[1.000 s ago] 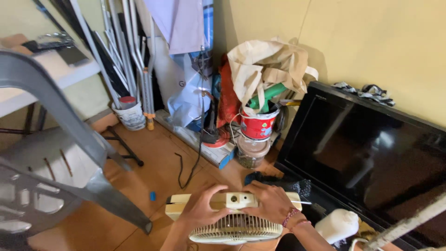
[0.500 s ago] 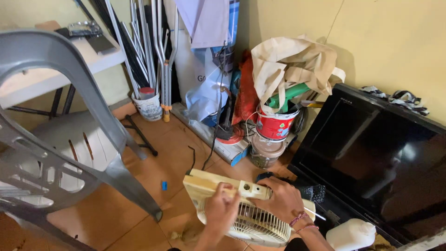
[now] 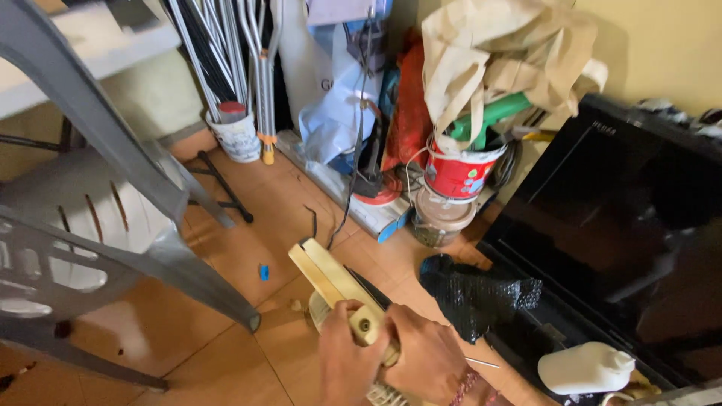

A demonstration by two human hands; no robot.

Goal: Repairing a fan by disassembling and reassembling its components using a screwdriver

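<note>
A cream-coloured fan (image 3: pixel 338 289) is held low over the tiled floor (image 3: pixel 248 225), tilted so that its flat base points up and to the left, with its grille partly seen at the bottom edge. The left hand (image 3: pixel 344 361) is wrapped around the fan's neck, its grip clamped beside a round knob. The right hand (image 3: pixel 421 361) is closed on the same part from the other side, and a beaded bracelet is worn at its wrist. Both hands touch each other around the fan.

Just right of the fan, a piece of black mesh (image 3: pixel 477 293) lies on the floor. A dark flat screen (image 3: pixel 624 225) is leaned along the right wall, and a white plastic bottle (image 3: pixel 583 368) lies near its lower edge. Behind, a red-and-white bucket (image 3: pixel 462 169) is stacked on a clear jar, with a cloth bag (image 3: pixel 496 53) above. A grey plastic chair (image 3: pixel 98 218) fills the left side, and metal poles are stood in a small white pail (image 3: pixel 237 135).
</note>
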